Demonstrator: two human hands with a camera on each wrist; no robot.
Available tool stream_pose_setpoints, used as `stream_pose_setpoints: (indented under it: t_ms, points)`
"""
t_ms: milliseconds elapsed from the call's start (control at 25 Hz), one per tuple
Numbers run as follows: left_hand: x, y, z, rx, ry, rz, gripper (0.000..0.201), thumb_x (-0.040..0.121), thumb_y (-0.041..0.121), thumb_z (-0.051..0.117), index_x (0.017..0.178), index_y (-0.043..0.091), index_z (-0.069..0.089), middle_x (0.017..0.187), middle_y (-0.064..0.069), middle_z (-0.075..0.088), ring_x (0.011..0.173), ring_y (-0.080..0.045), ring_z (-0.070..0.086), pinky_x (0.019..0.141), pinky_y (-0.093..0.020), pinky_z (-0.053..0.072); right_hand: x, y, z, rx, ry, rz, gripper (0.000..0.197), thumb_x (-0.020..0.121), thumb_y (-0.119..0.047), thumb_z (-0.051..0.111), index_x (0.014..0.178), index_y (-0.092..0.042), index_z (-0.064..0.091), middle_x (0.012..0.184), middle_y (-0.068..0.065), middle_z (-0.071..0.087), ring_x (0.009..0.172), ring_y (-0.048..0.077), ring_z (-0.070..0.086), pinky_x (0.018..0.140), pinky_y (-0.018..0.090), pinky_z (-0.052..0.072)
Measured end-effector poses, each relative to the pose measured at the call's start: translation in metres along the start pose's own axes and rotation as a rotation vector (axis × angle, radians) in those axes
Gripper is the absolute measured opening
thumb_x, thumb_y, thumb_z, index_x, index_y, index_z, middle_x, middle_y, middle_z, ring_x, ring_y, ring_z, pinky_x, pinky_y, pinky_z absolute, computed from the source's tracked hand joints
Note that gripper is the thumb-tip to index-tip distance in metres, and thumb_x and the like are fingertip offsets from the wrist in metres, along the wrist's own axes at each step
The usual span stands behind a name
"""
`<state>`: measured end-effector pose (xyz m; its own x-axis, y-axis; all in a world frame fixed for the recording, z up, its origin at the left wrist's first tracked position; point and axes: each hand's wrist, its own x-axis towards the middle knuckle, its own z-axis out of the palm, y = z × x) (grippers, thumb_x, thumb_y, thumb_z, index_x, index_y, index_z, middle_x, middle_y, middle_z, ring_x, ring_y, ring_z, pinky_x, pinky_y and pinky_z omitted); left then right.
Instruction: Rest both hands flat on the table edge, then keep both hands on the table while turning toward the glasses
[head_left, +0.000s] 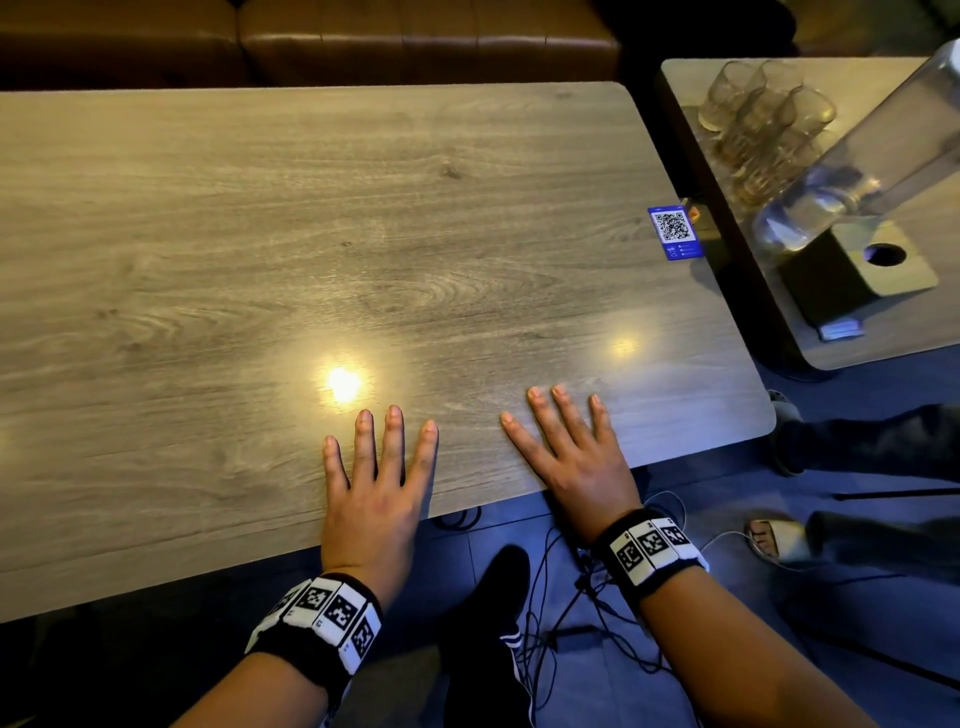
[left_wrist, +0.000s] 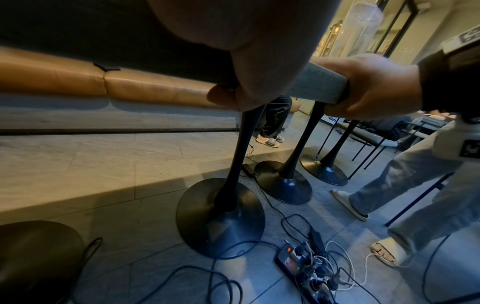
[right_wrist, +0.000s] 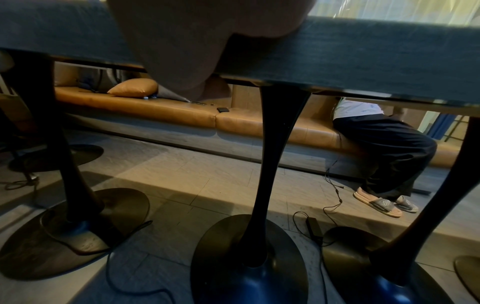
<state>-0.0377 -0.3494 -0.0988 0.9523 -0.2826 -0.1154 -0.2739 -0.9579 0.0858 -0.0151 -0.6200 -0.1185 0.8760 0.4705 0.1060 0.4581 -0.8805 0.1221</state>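
Two hands lie on one wood-grain bench (head_left: 311, 234). The left hand (head_left: 376, 483) rests flat near the front edge, four fingers straight and slightly spread; the right hand (head_left: 574, 452) lies just beside it, apart from it, in the same open, flat posture and holding nothing. Each wrist carries one black band with white coded markers. From below, the left wrist view shows both thumbs hooked under the bench edge – the left thumb (left_wrist: 228, 96) against the underside, the right hand (left_wrist: 369, 86) wrapped over the rim.

One blue card with a QR code (head_left: 675, 233) sits at the bench's far right edge, well apart from the hands. A second, smaller table (head_left: 883, 332) stands to the right, bearing a cluster of upturned glasses (head_left: 763, 114) – too overlapped to count – one clear cylinder, and one dark block with a round hole.

The bench top is pale grey-brown and glossy, with two lamp reflections on it. Behind it runs a brown leather seat (head_left: 415, 36). The floor is grey tile.

The wrist views show what the head view cannot: black pedestal legs on round bases, three in the left wrist view, a power strip (left_wrist: 303, 271) amid tangled cables, a cushion (right_wrist: 133, 87) on the seat, and a seated person's dark trousers and slippers (right_wrist: 379, 203).
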Motion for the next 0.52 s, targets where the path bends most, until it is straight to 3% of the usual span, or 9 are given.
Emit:
stream_pose_setpoints:
  t_ms: [280, 520]
  points:
    - [-0.002, 0.015, 0.001, -0.005, -0.009, -0.005, 0.118, 0.065, -0.002, 0.076, 0.163, 0.022, 0.016, 0.168, -0.024, 0.022, 0.154, -0.050, 0.014, 0.118, -0.075, 0.017, -0.011, 0.010, 0.002, 0.000, 0.012, 0.000, 0.095, 0.080, 0.002, 0.063, 0.164, -0.025, 0.027, 0.168, 0.020, 0.030, 0.152, 0.045, 0.032, 0.118, 0.071, 0.027]
    - [-0.003, 0.016, -0.002, -0.002, -0.028, -0.015, 0.115, 0.068, -0.002, 0.072, 0.164, 0.023, 0.012, 0.169, -0.022, 0.018, 0.155, -0.049, 0.010, 0.118, -0.075, 0.016, -0.012, 0.012, 0.004, 0.001, 0.038, 0.002, 0.086, 0.090, 0.002, 0.060, 0.164, -0.025, 0.027, 0.167, 0.020, 0.032, 0.151, 0.046, 0.034, 0.117, 0.071, 0.027]
